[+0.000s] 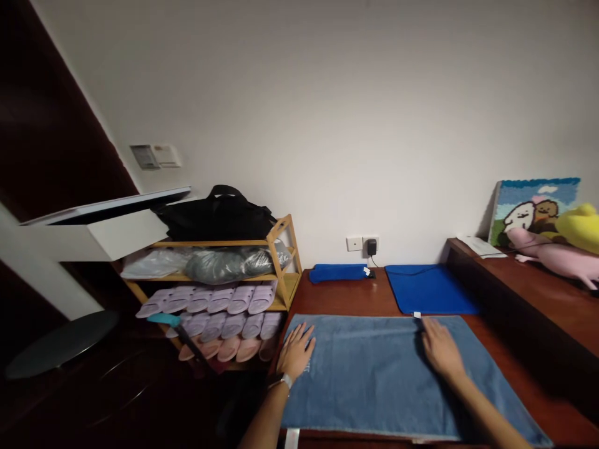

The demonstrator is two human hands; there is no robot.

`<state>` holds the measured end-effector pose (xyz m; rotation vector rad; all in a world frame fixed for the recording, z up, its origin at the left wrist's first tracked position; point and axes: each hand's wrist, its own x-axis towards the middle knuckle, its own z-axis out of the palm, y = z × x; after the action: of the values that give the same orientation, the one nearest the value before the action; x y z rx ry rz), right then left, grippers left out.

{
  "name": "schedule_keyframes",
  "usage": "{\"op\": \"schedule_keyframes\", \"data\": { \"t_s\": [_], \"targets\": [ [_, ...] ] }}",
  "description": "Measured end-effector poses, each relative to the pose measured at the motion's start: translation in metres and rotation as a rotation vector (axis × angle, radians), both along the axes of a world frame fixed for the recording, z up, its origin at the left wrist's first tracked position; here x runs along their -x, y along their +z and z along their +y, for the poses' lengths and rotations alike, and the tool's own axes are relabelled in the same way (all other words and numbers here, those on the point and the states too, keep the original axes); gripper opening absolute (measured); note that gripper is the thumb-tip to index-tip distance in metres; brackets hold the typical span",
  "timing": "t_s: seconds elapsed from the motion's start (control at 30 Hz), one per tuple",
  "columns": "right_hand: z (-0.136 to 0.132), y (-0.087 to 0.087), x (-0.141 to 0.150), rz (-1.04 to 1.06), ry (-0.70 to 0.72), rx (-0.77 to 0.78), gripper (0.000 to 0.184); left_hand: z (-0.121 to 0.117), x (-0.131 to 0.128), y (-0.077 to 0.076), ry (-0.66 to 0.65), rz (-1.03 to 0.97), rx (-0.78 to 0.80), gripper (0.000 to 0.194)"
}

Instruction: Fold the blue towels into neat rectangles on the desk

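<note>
A grey-blue towel [369, 380] lies spread out over the wooden table. My left hand [297, 350] rests flat on its left edge, fingers stretched out, a watch on the wrist. Near the towel's far edge, my right hand [440, 348] lies on the cloth with its fingers extended forward, close to a small white tag [416, 315]. Neither hand grips anything. Behind the towel sit a folded bright blue cloth [337, 272] on the left and a flat bright blue cloth [430, 290] on the right.
To the left stands a wooden rack [285, 268] with several slippers [219, 299], plastic-wrapped items and a black bag [219, 215]. A white box [126, 231] juts out beside it. A black plug [372, 247] sits in the wall socket. Plush toys [552, 252] lie on the right-hand ledge.
</note>
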<state>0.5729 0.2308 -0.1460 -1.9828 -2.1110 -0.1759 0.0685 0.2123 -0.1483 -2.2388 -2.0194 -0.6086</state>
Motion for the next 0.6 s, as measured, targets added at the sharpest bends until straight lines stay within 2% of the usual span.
{"op": "schedule_keyframes", "data": {
  "t_s": [0.07,0.13,0.2,0.23,0.27,0.33,0.5,0.6],
  "targets": [
    [-0.015,0.005,0.053,0.085,0.173,0.030,0.065,0.002,0.000,-0.001,-0.005,0.003,-0.013,0.048],
    [-0.026,0.008,0.096,0.136,0.283,0.090,0.067,0.004,0.001,0.000,-0.007,0.007,-0.013,0.048],
    [-0.032,0.010,0.116,0.162,0.319,0.149,0.067,0.006,0.002,0.002,-0.005,0.013,0.004,0.048],
    [-0.033,0.010,0.115,0.172,0.310,0.175,0.067,0.006,0.002,0.003,-0.007,0.016,0.015,0.049],
    [-0.034,0.010,0.108,0.179,0.285,0.197,0.067,0.007,0.002,0.004,-0.008,0.019,0.023,0.050],
    [-0.034,0.006,0.074,0.179,0.206,0.224,0.067,0.008,0.002,0.005,-0.011,0.017,0.022,0.051],
    [-0.041,-0.010,-0.052,0.133,-0.011,0.241,0.066,0.009,0.000,0.008,-0.015,-0.009,0.003,0.051],
    [-0.042,-0.016,-0.107,0.126,-0.072,0.222,0.067,0.009,-0.001,0.010,-0.008,-0.008,0.015,0.052]
  ]
}}
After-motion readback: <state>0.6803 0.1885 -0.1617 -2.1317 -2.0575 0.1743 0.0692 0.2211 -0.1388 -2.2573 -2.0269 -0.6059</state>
